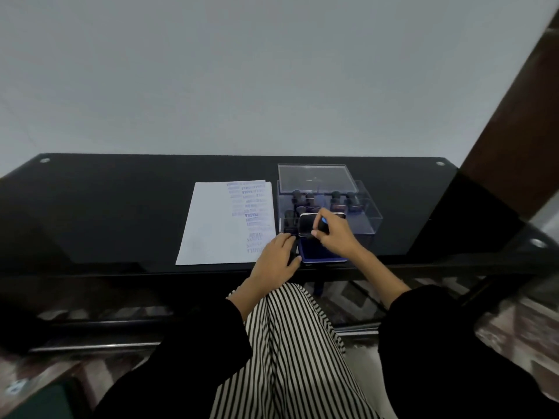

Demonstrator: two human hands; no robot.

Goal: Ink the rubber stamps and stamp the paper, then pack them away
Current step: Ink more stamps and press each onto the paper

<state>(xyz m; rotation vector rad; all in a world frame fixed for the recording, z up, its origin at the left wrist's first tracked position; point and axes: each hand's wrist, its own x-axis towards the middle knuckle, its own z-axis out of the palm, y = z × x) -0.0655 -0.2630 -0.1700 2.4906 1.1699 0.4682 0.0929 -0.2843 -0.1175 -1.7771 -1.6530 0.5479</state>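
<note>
My right hand [335,234] grips a black-handled rubber stamp [322,225] with a blue dot on top, holding it over the open blue ink pad [311,252] at the table's front edge. The pad's lid [307,223] stands raised behind it. My left hand [276,257] rests on the table at the pad's left side, fingers touching its edge; I cannot tell whether it holds the pad. White paper [225,225] with several blue stamp marks down its right side lies to the left. A clear plastic box [360,204] behind the pad holds several black stamps [302,199].
The clear box lid [314,178] lies tilted on the box's far side. The table is black glass [121,207] with metal fittings at the corners. A dark wooden post [514,116] rises at the right. My striped trousers fill the foreground.
</note>
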